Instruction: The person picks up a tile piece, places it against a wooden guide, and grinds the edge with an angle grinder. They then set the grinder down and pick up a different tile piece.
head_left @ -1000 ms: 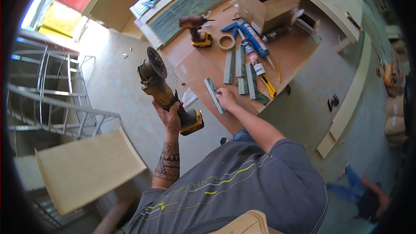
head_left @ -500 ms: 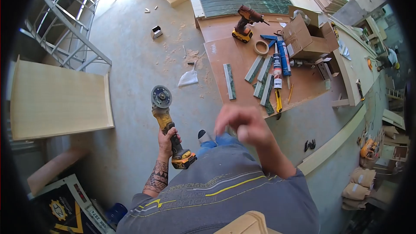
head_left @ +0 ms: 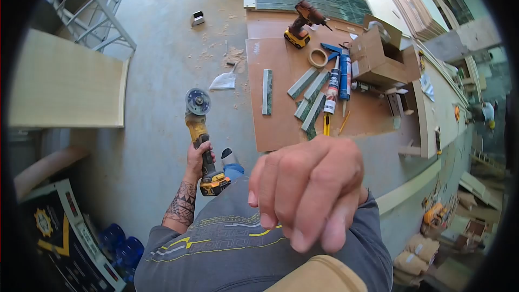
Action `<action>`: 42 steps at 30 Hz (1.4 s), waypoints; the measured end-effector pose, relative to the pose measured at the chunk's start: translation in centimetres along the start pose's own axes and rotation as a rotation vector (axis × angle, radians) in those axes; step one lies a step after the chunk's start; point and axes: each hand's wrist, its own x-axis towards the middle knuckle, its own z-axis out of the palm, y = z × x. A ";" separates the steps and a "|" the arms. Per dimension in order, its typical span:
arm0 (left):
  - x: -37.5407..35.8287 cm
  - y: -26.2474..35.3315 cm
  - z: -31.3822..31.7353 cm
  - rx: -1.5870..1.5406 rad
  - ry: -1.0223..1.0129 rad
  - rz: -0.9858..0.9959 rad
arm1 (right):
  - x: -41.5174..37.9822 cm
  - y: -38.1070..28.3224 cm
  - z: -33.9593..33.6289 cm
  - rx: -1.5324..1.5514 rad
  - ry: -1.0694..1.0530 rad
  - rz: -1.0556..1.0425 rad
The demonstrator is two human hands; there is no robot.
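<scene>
My left hand point(head_left: 199, 158) is wrapped round the black grip of a yellow angle grinder point(head_left: 198, 127), whose disc point(head_left: 198, 101) points away from me. Close to the camera, my right hand point(head_left: 311, 189) hangs with its fingers curled downward; what they hold, if anything, is hidden. Beyond it on the brown board point(head_left: 265, 138) lie green-edged strips point(head_left: 267, 92), a yellow knife point(head_left: 326, 124), a pencil point(head_left: 344, 121), sealant tubes point(head_left: 332, 86) and a tape roll point(head_left: 318, 58). A cordless driver point(head_left: 305, 24) stands farther back.
An open cardboard box point(head_left: 373, 57) sits at the table's right. A metal scaffold point(head_left: 100, 11) and a pale wooden panel point(head_left: 70, 81) are at the left. Sawdust and a white scrap point(head_left: 223, 81) lie on the floor. At the far right is a distant person point(head_left: 489, 114).
My right hand has come up much closer to the camera, its fingers now hanging down. The view has shifted, and my left hand still holds the grinder.
</scene>
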 end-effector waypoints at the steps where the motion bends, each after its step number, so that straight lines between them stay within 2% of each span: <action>1: -0.6 -0.5 1.3 -0.024 0.032 -0.020 | -1.4 -0.6 -1.2 0.013 -0.032 0.074; 3: -1.3 -0.9 4.0 -0.049 0.095 -0.016 | -5.3 -0.4 -5.0 -0.311 0.279 0.332; 5: -2.6 -1.6 6.8 -0.123 0.114 -0.010 | -11.2 4.3 -12.5 -0.820 0.461 0.644; 6: -2.9 -2.5 7.6 -0.135 0.117 0.008 | -14.8 6.6 -16.3 -1.220 0.344 0.759; 8: -3.9 -3.1 9.6 -0.145 0.170 -0.007 | -22.5 12.7 -22.4 -1.674 0.215 1.006; 9: -4.2 -3.7 10.3 -0.163 0.203 -0.004 | -23.3 13.7 -23.8 -1.659 0.201 0.995; 11: -5.2 -4.2 11.2 -0.163 0.240 -0.007 | -23.8 15.4 -26.2 -1.566 -0.077 1.151; 13: -6.2 -4.4 11.4 -0.162 0.272 -0.011 | -23.6 16.8 -27.9 -1.537 -0.122 1.122; 15: -7.0 -4.7 11.1 -0.150 0.294 -0.031 | -23.7 18.1 -29.2 -1.515 -0.193 1.206; 19: -6.3 -5.0 10.3 -0.183 0.322 -0.040 | -23.4 20.6 -30.4 -1.540 -0.184 1.067; 23: -4.0 -4.6 10.0 -0.187 0.323 -0.053 | -21.5 22.0 -31.1 -1.564 -0.253 1.035; 28: -0.3 -2.8 11.0 -0.174 0.231 -0.070 | -22.5 22.6 -32.1 -1.617 -0.248 0.814; 32: 1.4 -1.2 11.7 -0.116 0.183 -0.088 | -24.7 20.2 -31.7 -1.527 -0.312 0.814; 34: 2.0 -0.8 12.1 -0.100 0.154 -0.085 | -25.1 19.3 -31.6 -1.525 -0.410 0.831; 37: 3.0 -0.2 12.3 -0.075 0.163 -0.102 | -24.9 20.5 -31.2 -1.607 -0.363 0.772; 42: 5.5 0.6 12.2 0.032 0.164 -0.113 | -23.7 21.5 -31.0 -1.605 -0.335 0.787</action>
